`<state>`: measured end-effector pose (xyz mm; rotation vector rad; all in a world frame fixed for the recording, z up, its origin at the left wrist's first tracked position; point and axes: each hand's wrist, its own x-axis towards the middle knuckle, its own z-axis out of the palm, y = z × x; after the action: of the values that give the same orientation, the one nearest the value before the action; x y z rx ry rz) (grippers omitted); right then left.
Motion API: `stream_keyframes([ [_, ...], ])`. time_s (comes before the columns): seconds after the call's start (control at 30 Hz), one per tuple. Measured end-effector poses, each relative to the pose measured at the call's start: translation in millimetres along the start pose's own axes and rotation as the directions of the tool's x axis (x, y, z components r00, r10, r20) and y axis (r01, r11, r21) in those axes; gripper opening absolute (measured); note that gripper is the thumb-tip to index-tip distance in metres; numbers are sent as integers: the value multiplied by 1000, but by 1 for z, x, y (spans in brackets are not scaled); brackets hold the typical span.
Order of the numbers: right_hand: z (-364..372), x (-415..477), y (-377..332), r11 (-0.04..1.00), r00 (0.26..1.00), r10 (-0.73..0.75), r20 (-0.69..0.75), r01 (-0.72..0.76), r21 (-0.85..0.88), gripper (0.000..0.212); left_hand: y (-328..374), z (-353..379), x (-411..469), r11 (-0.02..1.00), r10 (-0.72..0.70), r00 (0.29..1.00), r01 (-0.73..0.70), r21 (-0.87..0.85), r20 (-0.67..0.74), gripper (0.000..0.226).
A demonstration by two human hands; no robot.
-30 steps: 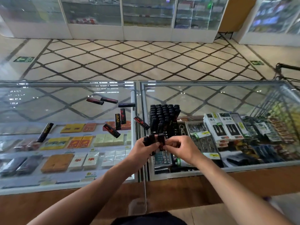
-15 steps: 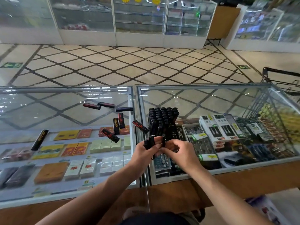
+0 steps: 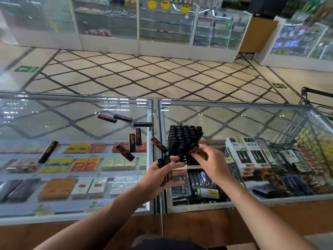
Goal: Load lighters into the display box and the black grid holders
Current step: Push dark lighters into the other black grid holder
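A black grid holder (image 3: 183, 139) packed with upright black lighters stands on the glass counter, just right of the seam between the two cases. My right hand (image 3: 207, 160) pinches one black-and-red lighter (image 3: 191, 150) at the holder's near right corner. To its left, my left hand (image 3: 162, 175) grips a couple of black lighters (image 3: 164, 162) upright beside the holder's near edge. Several loose black-and-red lighters (image 3: 124, 152) lie scattered on the left glass top, one far out at the left (image 3: 48, 151).
The glass counter (image 3: 77, 212) shows cigarette packs below on the left and chargers and small goods on the right. A metal seam (image 3: 155, 177) divides the two cases. A wooden ledge runs along the near edge. Tiled floor and display cabinets lie beyond.
My hands have separated. The right hand has taken one lighter away from the left hand's bunch and carried it up to the holder's near right corner. The camera tilted up slightly.
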<state>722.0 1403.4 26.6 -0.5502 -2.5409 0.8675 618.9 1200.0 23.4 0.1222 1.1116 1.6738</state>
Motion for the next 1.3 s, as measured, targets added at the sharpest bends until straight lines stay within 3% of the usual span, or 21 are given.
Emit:
stream_keyframes([
  [0.17, 7, 6, 9, 996, 999, -34, 42, 38, -79, 27, 2, -2, -1, 1000, -18, 999, 17, 17, 41, 33],
  [0.57, 11, 8, 2, 948, 995, -74, 68, 92, -304, 21, 6, -2, -4, 998, -50, 996, 53, -34, 80, 34],
  [0.77, 15, 8, 3, 966, 1000, 20, 3, -19, -257, 18, 7, -6, -1, 996, -70, 990, 76, -42, 123, 40],
  [1.1, 13, 3, 0, 987, 999, 51, -9, -52, -154, 15, 7, -10, 3, 988, -100, 972, 122, -91, 212, 64],
  [1.3, 10, -8, -9, 996, 996, 71, -59, -74, -57, 12, 5, -13, 5, 985, -109, 965, 137, -102, 240, 68],
])
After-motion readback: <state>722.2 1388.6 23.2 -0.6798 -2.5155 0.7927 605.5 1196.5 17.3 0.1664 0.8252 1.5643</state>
